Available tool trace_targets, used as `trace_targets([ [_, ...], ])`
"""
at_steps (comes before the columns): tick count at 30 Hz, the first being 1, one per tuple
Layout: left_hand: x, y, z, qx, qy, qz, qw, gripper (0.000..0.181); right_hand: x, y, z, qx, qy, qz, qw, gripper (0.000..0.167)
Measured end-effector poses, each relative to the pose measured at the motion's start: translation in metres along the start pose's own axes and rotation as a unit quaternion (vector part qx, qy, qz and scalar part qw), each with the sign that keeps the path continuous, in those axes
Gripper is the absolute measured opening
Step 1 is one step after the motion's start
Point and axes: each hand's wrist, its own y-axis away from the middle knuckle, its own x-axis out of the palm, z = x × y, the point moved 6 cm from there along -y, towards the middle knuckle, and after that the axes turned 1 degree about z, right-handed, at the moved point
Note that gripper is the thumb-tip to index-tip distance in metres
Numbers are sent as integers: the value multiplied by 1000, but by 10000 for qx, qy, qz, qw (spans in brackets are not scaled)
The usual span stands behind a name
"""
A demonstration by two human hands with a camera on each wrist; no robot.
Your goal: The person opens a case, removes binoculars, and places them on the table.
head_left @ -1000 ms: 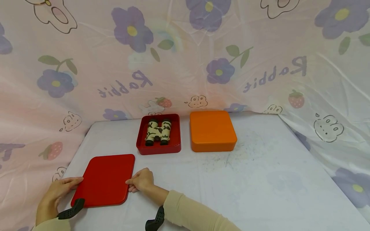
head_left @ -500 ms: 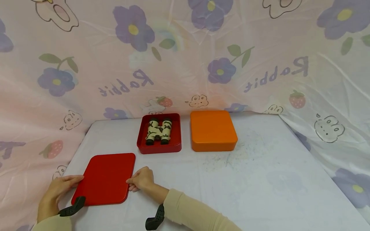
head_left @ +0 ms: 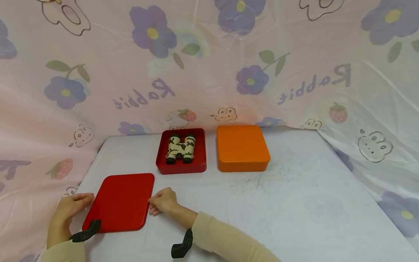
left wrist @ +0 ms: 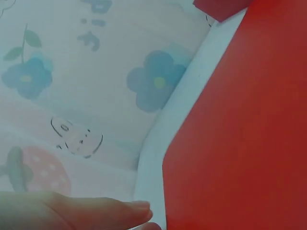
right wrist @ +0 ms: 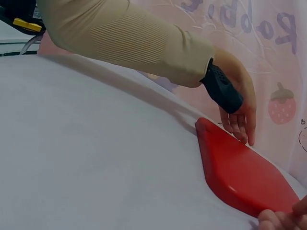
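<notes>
A flat red box lid (head_left: 121, 203) lies on the white table at the front left. Beside its left edge is my left hand (head_left: 67, 211), fingers stretched toward the lid; in the left wrist view a narrow gap separates the fingertips (left wrist: 141, 206) from the lid. My right hand (head_left: 164, 201) is at the lid's right edge with loosely bent fingers, its fingertips right at the rim; whether they still touch is hard to tell. Farther back, a red box (head_left: 199, 168) without a cover contains camouflage-patterned binoculars (head_left: 180, 148).
To the right of the red box sits an orange box (head_left: 243, 147), its top covered. White cloth covers the table (head_left: 294, 211). A patterned curtain (head_left: 203, 72) hangs behind the table and along its sides.
Both hands have drawn slightly outward from the lid's edges, the left to the left and the right to the right. The lid and both boxes stay in place on the table.
</notes>
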Motion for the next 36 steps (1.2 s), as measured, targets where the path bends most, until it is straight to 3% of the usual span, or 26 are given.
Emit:
trace_targets([
  [5, 3, 2, -16, 369, -21, -82, 9993, 59, -4, 3, 0, -60, -212, 127, 9997, 15],
  [16, 6, 11, -42, 869, 38, -242, 9959, 66, -20, 3, 22, -522, 82, 392, 9978, 16],
  [30, 26, 14, -88, 1547, 547, -205, 9862, 61, -30, 6, 38, -695, 296, 485, 9960, 21],
  [36, 33, 18, -109, 1647, 401, -255, 9852, 62, -41, 5, 46, -807, 406, 505, 9946, 22],
])
